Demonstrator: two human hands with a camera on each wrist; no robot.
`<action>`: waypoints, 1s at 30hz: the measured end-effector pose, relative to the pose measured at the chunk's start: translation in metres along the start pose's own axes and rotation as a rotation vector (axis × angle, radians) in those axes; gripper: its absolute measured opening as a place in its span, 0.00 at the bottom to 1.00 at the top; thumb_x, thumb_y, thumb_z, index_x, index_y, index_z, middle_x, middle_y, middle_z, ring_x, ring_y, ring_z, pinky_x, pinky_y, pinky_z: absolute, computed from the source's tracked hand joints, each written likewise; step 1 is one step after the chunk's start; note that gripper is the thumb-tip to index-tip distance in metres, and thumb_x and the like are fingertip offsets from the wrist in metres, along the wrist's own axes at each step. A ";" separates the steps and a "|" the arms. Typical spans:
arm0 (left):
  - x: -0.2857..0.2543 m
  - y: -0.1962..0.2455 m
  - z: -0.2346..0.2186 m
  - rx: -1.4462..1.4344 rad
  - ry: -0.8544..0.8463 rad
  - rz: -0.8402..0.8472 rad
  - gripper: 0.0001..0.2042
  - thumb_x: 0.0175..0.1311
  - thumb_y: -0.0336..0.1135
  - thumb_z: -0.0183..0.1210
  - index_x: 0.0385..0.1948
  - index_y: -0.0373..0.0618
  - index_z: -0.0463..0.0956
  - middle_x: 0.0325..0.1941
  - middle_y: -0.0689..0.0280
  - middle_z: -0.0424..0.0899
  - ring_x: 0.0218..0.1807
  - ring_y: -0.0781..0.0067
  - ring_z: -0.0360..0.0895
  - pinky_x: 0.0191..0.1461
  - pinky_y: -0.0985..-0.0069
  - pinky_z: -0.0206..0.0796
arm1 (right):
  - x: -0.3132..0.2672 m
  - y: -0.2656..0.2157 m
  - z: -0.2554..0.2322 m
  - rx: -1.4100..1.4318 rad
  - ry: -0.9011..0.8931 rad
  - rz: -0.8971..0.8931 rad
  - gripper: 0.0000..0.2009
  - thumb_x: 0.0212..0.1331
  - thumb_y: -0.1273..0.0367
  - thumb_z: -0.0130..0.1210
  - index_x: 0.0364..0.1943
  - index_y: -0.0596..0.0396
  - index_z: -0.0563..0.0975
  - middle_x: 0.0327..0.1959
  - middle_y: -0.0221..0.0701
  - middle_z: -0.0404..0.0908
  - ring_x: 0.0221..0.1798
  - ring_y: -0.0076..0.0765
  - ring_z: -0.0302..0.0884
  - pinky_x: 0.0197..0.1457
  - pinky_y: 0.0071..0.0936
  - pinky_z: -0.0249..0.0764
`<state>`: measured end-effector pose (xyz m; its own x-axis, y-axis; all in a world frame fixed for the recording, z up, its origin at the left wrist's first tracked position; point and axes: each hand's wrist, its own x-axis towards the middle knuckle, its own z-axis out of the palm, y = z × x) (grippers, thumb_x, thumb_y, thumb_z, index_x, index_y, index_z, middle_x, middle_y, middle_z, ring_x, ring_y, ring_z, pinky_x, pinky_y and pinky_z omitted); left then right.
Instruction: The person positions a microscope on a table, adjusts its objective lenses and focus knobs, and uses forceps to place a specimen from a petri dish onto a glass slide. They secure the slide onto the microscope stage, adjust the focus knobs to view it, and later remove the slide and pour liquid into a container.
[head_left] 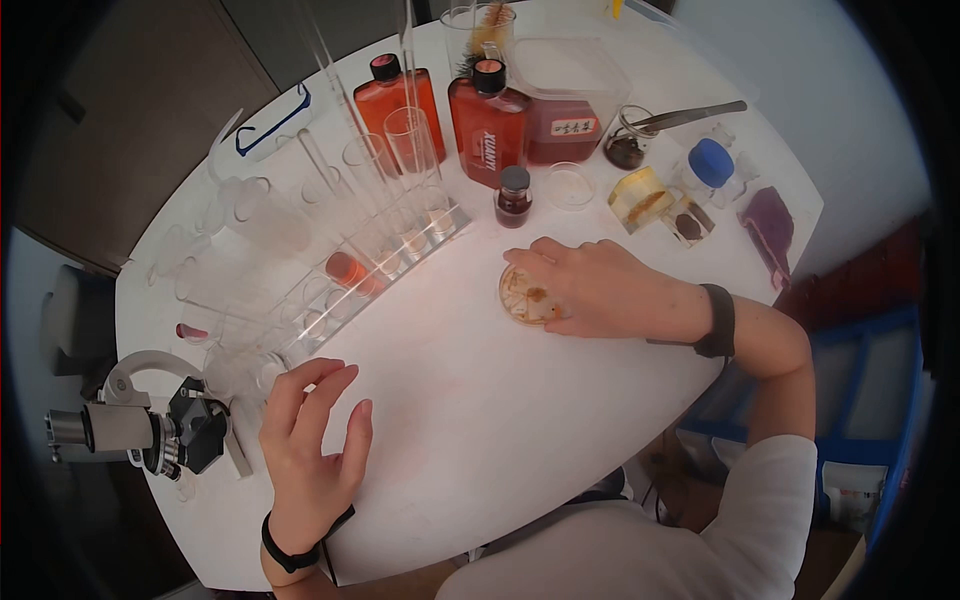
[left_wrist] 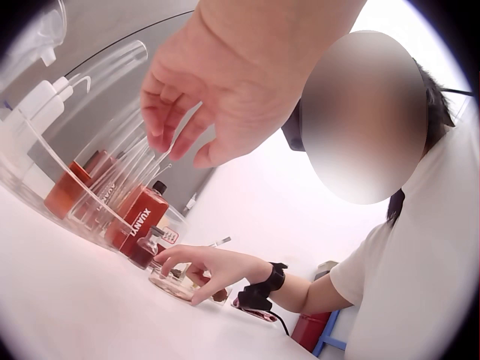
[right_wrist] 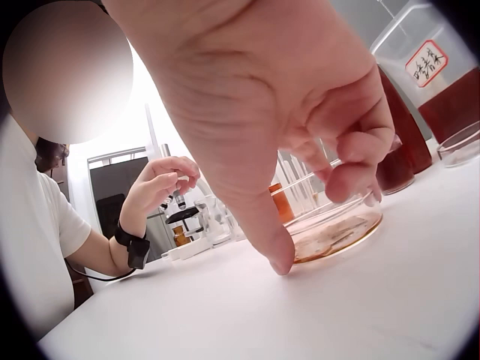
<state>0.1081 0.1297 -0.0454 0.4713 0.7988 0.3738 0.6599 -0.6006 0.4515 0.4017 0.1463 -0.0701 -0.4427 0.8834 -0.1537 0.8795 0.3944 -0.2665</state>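
Note:
My right hand (head_left: 622, 290) grips a shallow clear petri dish (head_left: 520, 297) by its sides, thumb at the near edge and fingers across the far edge. Brownish, patchy matter lies in the dish, and in the right wrist view the dish (right_wrist: 341, 238) sits flat at table level. My left hand (head_left: 312, 445) is held above the table's left part, fingers loosely bent, with nothing in them. The test tube rack (head_left: 365, 300) lies beyond it. Just past the dish stands a small dark-capped vial (head_left: 514, 200) of dark liquid.
Red-brown bottles (head_left: 488, 130) and a labelled plastic tub (head_left: 563, 130) stand at the back. A microscope (head_left: 150, 425) is at far left. On the right are a blue-capped jar (head_left: 710, 163), a jar (head_left: 627, 145) with tweezers across it, and a purple cloth-like piece (head_left: 768, 230).

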 end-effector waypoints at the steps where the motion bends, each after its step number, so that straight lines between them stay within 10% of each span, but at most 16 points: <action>1: -0.002 -0.002 -0.003 -0.022 0.025 0.013 0.13 0.45 0.24 0.59 0.36 0.38 0.74 0.39 0.59 0.74 0.35 0.62 0.73 0.36 0.74 0.64 | 0.004 -0.005 -0.001 -0.034 -0.011 0.045 0.32 0.41 0.66 0.61 0.54 0.55 0.61 0.46 0.40 0.70 0.36 0.47 0.75 0.38 0.38 0.73; 25: 0.005 -0.011 -0.051 -0.357 0.303 -0.013 0.13 0.49 0.20 0.56 0.39 0.37 0.74 0.38 0.60 0.76 0.35 0.73 0.74 0.32 0.82 0.68 | 0.025 0.008 -0.143 -0.280 0.694 0.399 0.09 0.49 0.68 0.56 0.25 0.62 0.75 0.20 0.39 0.76 0.24 0.38 0.76 0.30 0.29 0.71; 30: 0.042 -0.015 -0.048 -0.146 0.529 0.109 0.16 0.50 0.22 0.57 0.43 0.37 0.72 0.41 0.59 0.76 0.37 0.71 0.75 0.32 0.81 0.70 | 0.033 0.059 -0.169 -0.167 0.442 0.656 0.11 0.54 0.68 0.50 0.23 0.65 0.74 0.17 0.37 0.77 0.17 0.33 0.76 0.23 0.26 0.71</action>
<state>0.0901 0.1704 0.0028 0.1493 0.6282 0.7636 0.5184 -0.7073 0.4806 0.4687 0.2411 0.0702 0.2516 0.9527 0.1703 0.9662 -0.2369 -0.1017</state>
